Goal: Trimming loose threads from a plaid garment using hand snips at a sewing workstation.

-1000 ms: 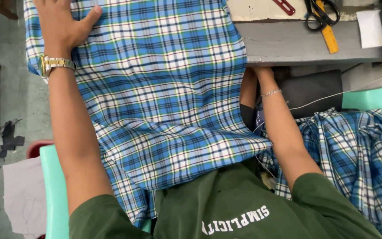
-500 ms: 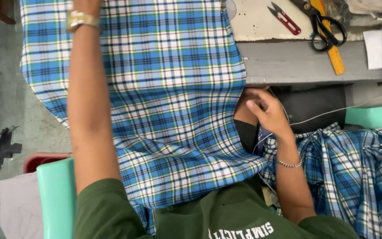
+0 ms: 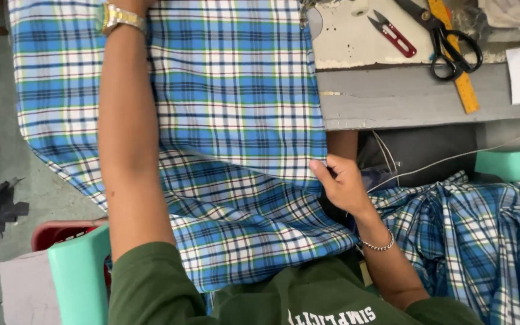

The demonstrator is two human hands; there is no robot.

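the right hand (image 3: 344, 183) pinches the blue plaid cloth (image 3: 236, 102) edge; pull it flat and even. the left hand is hidden, so i cannot tell.

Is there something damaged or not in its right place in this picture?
Nothing stands out. The plaid cloth hangs over the grey table edge, the right hand pinching its edge; scissors lie flat.

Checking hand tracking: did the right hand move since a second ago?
Yes. The right hand came out from under the table edge, toward the person, and now pinches the plaid cloth's edge.
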